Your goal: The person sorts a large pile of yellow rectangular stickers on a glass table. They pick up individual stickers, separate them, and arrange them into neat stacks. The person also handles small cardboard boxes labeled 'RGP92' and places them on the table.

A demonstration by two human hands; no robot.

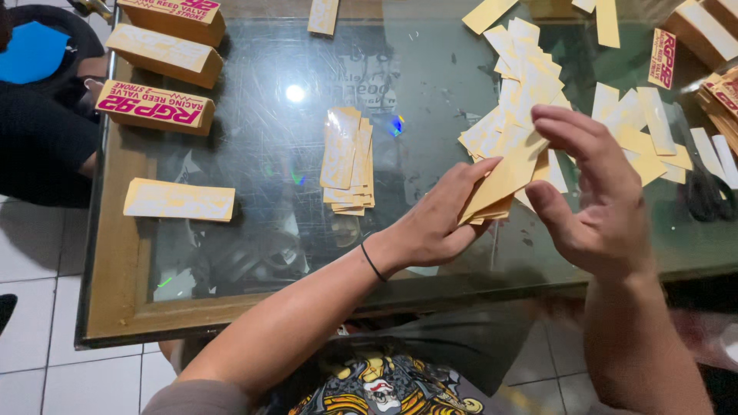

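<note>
My left hand [438,223] holds a small stack of yellow paper strips [503,180] over the glass tabletop, thumb and fingers pinching the lower end. Just to the right hovers my right hand [596,196], fingers spread and curled, with nothing in it, close to the strips' upper end. Behind both hands lies a loose heap of more yellow and white strips [530,84]. A neat pile of strips [350,161] rests on the glass to the left of my left hand.
The glass table with a wooden frame [115,253] carries folded yellow boxes with pink print [154,107] at the far left, a flat yellow sheet [179,200], and more boxes at the top right [703,31]. Black scissors [703,192] lie at the right. Another person in dark clothes [38,138] sits at the left.
</note>
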